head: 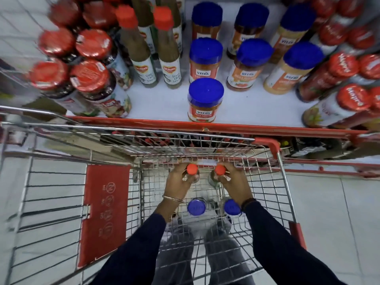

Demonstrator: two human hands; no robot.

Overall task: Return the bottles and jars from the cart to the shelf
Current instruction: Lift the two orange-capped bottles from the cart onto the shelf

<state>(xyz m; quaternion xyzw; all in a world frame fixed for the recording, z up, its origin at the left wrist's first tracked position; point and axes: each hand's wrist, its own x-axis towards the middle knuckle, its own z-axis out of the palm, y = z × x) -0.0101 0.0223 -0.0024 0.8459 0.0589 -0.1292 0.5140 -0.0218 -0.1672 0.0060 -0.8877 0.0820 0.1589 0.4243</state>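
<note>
White shelf [164,103] with a red front lip sits directly ahead of the wire cart [267,192], whose far rim lies just below that lip. Inside the basket, the left hand [178,182] is closed around the neck of an orange-capped bottle [192,169], and the right hand [234,182] is closed around the neck of a second orange-capped bottle [220,170]; each grip wraps fully, fingers curled, with both bottles upright near the basket's far wall. Both forearms, in dark sleeves, reach forward and down, roughly parallel, with a bangle on the left wrist and a dark band on the right. Two blue-lidded jars [196,206] stand nearer the person, one by each wrist. Open mesh floor shows between and behind them. On the shelf, bare surface flanks a single front jar [205,99]; six more blue-lidded jars stand behind it in three columns, and two green chilli sauce bottles [144,58] stand just to their left.
</note>
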